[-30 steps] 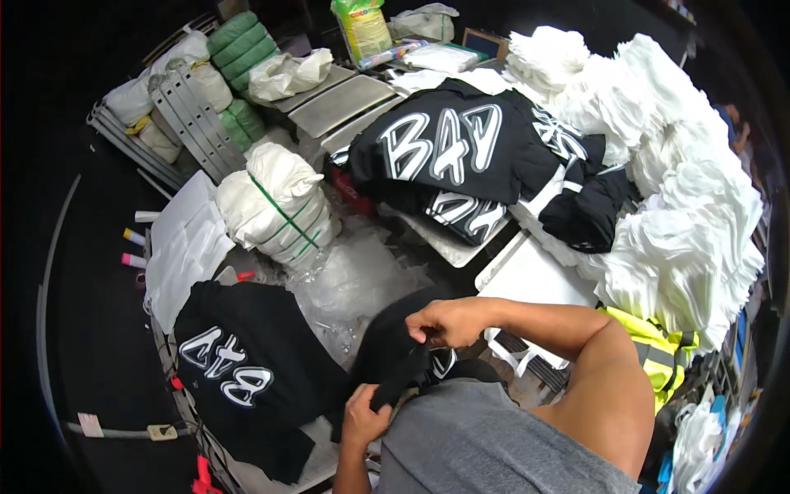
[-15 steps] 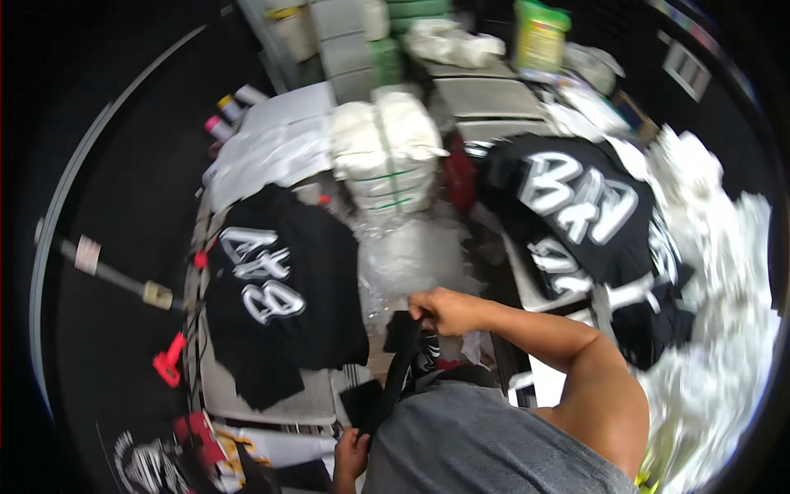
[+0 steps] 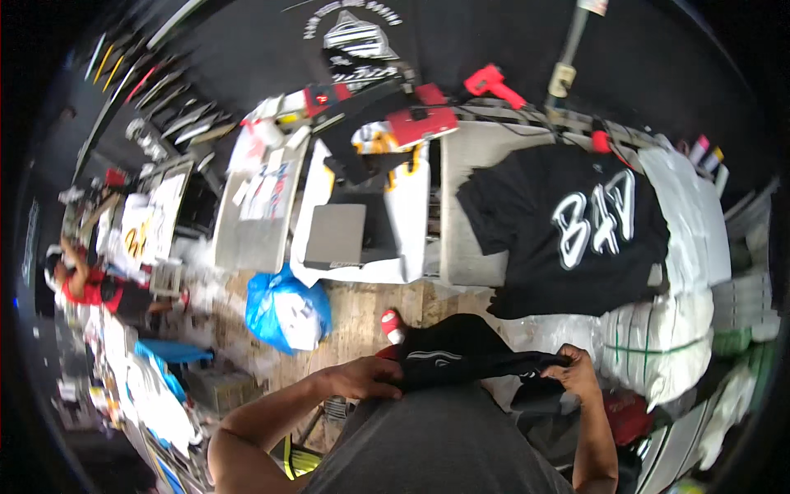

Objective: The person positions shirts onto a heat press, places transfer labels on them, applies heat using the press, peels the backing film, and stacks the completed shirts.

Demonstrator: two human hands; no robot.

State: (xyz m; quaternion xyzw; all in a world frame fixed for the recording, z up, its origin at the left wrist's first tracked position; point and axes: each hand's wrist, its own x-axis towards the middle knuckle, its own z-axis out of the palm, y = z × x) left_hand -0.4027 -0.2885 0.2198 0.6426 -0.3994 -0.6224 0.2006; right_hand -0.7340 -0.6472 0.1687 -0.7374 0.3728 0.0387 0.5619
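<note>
A band of black cloth stretches across the front of my waist, its kind hard to make out. My left hand is closed on one end, fingers curled over the cloth. At the other end, my right hand pinches the cloth between thumb and fingers. Beyond my right hand, a black T-shirt with large white lettering lies spread on a grey press board.
Left of that board, a white printed garment carries a dark flat panel. A blue plastic bag sits on the wooden floor. A red heat gun is by the wall. A person in red works far left. Bundled white cloth stands at right.
My view and body have turned left, bringing more boards, the floor and another person into sight. The black cloth, slanted before, now runs level between both hands, which still grip it.
</note>
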